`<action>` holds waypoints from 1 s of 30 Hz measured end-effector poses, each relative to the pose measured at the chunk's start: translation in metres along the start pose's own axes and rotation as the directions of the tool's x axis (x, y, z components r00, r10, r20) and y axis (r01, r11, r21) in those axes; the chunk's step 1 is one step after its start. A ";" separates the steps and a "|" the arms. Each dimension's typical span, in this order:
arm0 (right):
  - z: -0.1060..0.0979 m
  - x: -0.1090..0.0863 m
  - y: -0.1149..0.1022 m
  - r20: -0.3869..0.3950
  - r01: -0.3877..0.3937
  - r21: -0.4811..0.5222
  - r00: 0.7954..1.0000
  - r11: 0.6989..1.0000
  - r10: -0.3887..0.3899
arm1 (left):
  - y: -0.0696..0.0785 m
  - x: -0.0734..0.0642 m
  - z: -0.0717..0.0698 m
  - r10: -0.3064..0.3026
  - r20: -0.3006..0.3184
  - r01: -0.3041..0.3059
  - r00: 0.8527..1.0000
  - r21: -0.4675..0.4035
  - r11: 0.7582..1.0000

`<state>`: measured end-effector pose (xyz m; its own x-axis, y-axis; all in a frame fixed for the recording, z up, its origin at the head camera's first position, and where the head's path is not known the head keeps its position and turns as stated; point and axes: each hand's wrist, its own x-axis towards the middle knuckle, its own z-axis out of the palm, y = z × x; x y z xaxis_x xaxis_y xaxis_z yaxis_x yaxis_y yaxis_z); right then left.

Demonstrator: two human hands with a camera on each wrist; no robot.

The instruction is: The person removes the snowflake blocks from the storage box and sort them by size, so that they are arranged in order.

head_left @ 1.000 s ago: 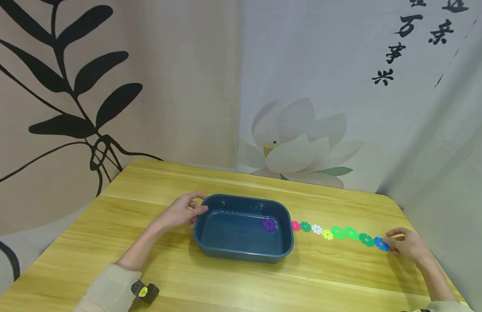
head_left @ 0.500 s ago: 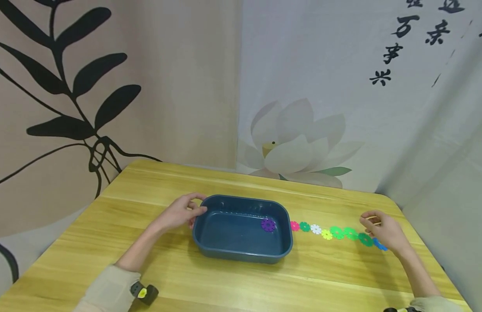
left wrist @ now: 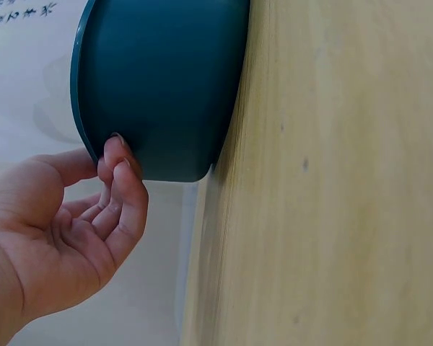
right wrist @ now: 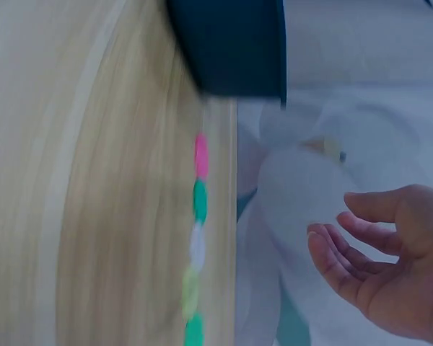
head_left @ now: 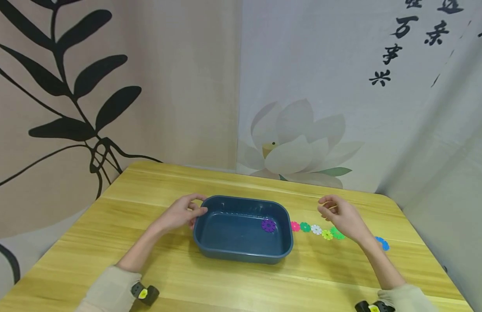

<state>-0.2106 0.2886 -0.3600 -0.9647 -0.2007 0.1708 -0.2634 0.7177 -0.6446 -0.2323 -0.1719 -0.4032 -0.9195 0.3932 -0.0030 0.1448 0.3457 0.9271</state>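
Observation:
My left hand [head_left: 182,212] pinches the left rim of a dark blue plastic basin [head_left: 241,256], thumb on the inner side and fingers outside. In the left wrist view the fingertips [left wrist: 123,155] press on the basin's outer wall. A purple snowflake disc [head_left: 268,225] lies inside, toward its right end. To the right runs a row of snowflake discs: pink [head_left: 295,226], green, white [head_left: 316,229], yellow [head_left: 327,234], light green and, at the far end, blue [head_left: 382,243]. Above this row hovers my right hand [head_left: 344,216], fingers loosely bent, holding nothing; it hides part of the row.
All of this stands on a wooden table [head_left: 225,286], whose back edge meets a printed curtain [head_left: 186,86]. Another curtain [head_left: 451,173] hangs close along the right side. Camera bands [head_left: 145,293] sit on both wrists.
My right hand has lifted away from the blue disc at the row's right end and moved left above the row toward the basin. The left hand stays at the rim.

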 end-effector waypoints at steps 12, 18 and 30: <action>0.050 0.017 -0.061 0.057 0.093 0.015 0.994 0.996 -0.093 | -0.001 0.002 0.000 0.004 0.000 -0.004 1.000 0.007 1.000; 0.074 0.024 -0.076 0.102 0.072 0.024 0.992 0.997 -0.074 | 0.000 0.001 -0.001 -0.005 -0.001 0.005 1.000 0.001 1.000; 0.119 0.032 -0.086 0.177 -0.060 -0.075 0.981 0.995 0.073 | -0.001 0.000 0.000 -0.007 -0.002 0.007 1.000 -0.017 1.000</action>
<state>-0.2180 0.1409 -0.3873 -0.9648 -0.2628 -0.0116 -0.2045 0.7767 -0.5957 -0.2324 -0.1725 -0.4035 -0.9213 0.3888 -0.0087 0.1322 0.3342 0.9332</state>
